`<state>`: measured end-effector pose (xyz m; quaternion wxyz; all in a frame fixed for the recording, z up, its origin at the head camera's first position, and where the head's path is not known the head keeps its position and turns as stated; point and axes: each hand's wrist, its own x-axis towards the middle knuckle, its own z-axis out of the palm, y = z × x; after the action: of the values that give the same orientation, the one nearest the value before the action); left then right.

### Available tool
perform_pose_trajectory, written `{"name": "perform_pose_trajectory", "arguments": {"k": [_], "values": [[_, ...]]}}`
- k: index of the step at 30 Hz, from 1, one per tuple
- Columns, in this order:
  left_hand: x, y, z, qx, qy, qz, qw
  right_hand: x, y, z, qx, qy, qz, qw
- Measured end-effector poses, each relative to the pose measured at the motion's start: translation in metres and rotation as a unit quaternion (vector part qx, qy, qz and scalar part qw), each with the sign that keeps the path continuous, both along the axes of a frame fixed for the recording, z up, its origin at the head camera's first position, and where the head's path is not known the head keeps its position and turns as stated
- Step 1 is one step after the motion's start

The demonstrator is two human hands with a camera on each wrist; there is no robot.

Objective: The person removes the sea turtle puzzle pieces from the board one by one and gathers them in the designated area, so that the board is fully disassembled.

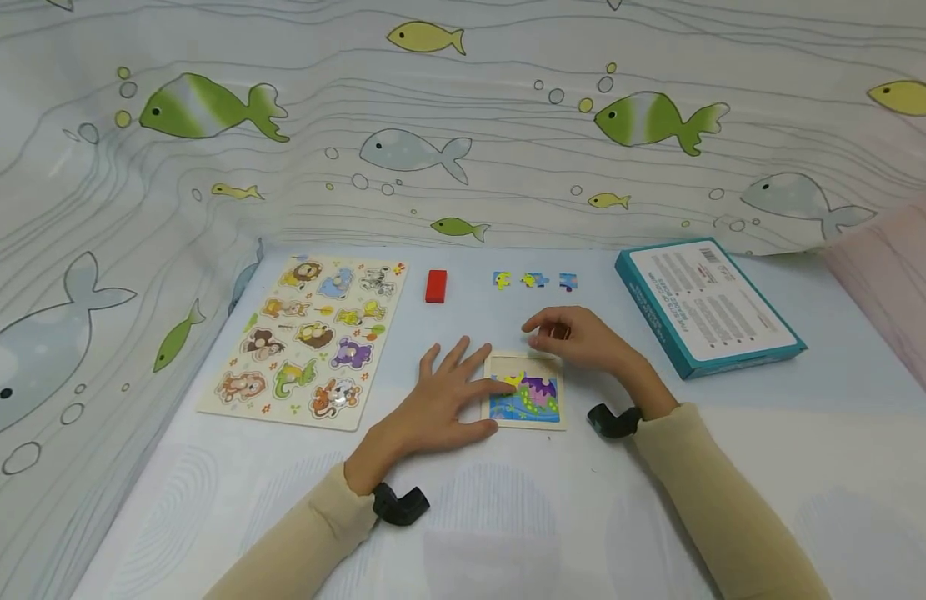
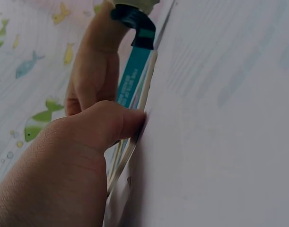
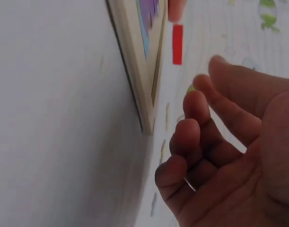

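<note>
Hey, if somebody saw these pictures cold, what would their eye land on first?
Probably the bright little framed puzzle in the middle, with the left hand spread across its left side and the right hand by its far right corner. Next, perhaps, the plain red block beyond the left hand, then the big fish-print backdrop behind everything.

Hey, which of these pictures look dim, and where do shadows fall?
Head view: bright, even light; left wrist view: dimmer, shadow beside the pale wooden square puzzle frame; right wrist view: also dim, the bare right hand partly shaded.
</note>
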<state>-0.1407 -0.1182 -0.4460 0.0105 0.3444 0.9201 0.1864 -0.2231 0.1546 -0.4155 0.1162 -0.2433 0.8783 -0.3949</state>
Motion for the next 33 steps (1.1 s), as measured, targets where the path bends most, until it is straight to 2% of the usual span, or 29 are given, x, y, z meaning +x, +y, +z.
{"name": "perform_pose_trajectory", "arguments": {"k": [5,12,16,26,33], "values": [[0.000,0.002,-0.001,0.008,-0.020,0.004,0.9997,0.013,-0.003,0.002,-0.011,0.007,0.073,0.997],[-0.005,0.001,0.002,0.023,-0.034,0.027,0.9988,0.018,-0.011,0.009,0.021,-0.005,0.121,0.992],[-0.006,0.000,0.002,0.022,-0.032,0.037,0.9985,0.020,-0.016,0.009,0.048,0.006,0.133,0.990],[-0.003,-0.001,0.001,0.007,-0.024,0.055,0.9982,0.026,-0.023,0.007,0.074,0.015,0.142,0.987],[-0.005,0.000,-0.003,0.000,-0.009,0.064,0.9979,0.027,-0.025,0.004,0.085,0.026,0.142,0.986]]}}
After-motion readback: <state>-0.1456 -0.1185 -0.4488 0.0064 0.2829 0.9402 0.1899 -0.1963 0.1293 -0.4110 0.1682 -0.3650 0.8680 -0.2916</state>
